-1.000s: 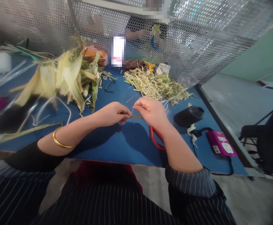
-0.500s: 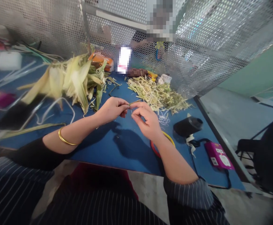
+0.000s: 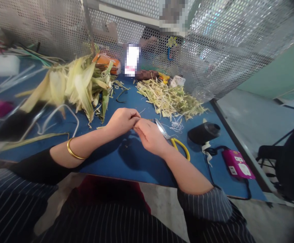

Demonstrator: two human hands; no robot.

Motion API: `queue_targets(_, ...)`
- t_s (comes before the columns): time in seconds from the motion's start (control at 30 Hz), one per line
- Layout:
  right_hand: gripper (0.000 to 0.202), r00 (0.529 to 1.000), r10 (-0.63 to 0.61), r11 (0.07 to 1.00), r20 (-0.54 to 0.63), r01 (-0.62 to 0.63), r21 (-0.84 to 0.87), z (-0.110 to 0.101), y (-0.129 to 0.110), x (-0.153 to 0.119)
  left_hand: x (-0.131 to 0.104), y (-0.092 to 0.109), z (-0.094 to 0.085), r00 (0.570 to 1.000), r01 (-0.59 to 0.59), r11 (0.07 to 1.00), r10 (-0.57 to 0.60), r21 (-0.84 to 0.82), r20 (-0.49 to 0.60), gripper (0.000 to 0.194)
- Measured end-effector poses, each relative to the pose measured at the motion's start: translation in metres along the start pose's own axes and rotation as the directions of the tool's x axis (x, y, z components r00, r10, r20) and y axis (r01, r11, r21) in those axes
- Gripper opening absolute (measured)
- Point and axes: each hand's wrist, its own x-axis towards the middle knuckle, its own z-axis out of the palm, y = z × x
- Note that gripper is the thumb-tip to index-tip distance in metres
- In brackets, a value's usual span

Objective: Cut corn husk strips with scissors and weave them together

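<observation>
My left hand (image 3: 123, 120) and my right hand (image 3: 150, 136) meet over the blue table, fingertips pinched together. A thin strand (image 3: 142, 110) sticks up from between the fingers; the rest of what they hold is hidden. Beside my right hand lie scissors (image 3: 163, 130) with a yellow handle, partly covered by the hand and wrist. Just beyond them is a loose tangle of white thread (image 3: 176, 125). Shredded pale-green husk strips (image 3: 167, 98) form a heap past my right hand. To the left is a pile of dried corn husks (image 3: 80, 84).
At the right stand a black cylinder (image 3: 202, 132) and a purple power strip (image 3: 238, 164) with a black cord. A lit phone (image 3: 131, 60) leans at the back, before a perforated metal screen (image 3: 147, 44). White wire loops (image 3: 66, 111) lie at left, near an orange packet (image 3: 109, 62).
My hands have drawn closer together, and the right has turned so its back covers its fingers. The scissors' blades now show beside it. The view has shifted slightly.
</observation>
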Motion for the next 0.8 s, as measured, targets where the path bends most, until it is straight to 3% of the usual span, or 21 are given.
queue_targets(0.13,0.019,0.977,0.210,0.960,-0.041,-0.197,0.201,-0.013,0.004,0.000,0.000,0.000,-0.001,0.986,-0.062,0.996,0.051,0.068,0.156,0.020)
queue_targets(0.23,0.021,0.946,0.325,0.843,0.002,-0.291,0.451,-0.019,0.013,0.002,0.000,0.002,-0.005,0.943,-0.025,0.999,0.037,-0.041,0.330,0.020)
queue_targets(0.33,0.020,0.913,0.404,0.607,0.064,-0.320,0.727,-0.017,0.023,0.004,-0.001,0.007,-0.010,0.883,0.091,0.972,0.022,-0.218,0.469,0.016)
queue_targets(0.4,0.017,0.873,0.469,0.391,0.133,-0.340,0.855,-0.013,0.026,0.005,-0.001,0.009,-0.013,0.872,0.122,0.950,0.036,-0.288,0.488,0.016)
queue_targets(0.5,0.015,0.802,0.552,0.108,0.229,-0.341,0.934,-0.008,0.028,0.006,-0.001,0.009,-0.013,0.910,0.069,0.942,0.075,-0.327,0.407,0.013)
queue_targets(0.6,0.009,0.750,0.605,-0.056,0.267,-0.295,0.954,-0.003,0.030,0.007,0.000,0.005,-0.007,0.970,0.031,0.945,0.050,-0.325,0.237,0.013)
queue_targets(0.7,0.005,0.734,0.650,-0.070,0.198,-0.201,0.977,0.005,0.030,0.008,0.000,0.002,0.002,0.996,0.060,0.937,-0.031,-0.345,0.089,0.014)
queue_targets(0.8,0.009,0.735,0.678,0.059,0.024,-0.087,0.994,0.015,0.027,0.008,-0.001,0.002,0.010,0.990,0.122,0.891,-0.140,-0.438,-0.011,0.015)
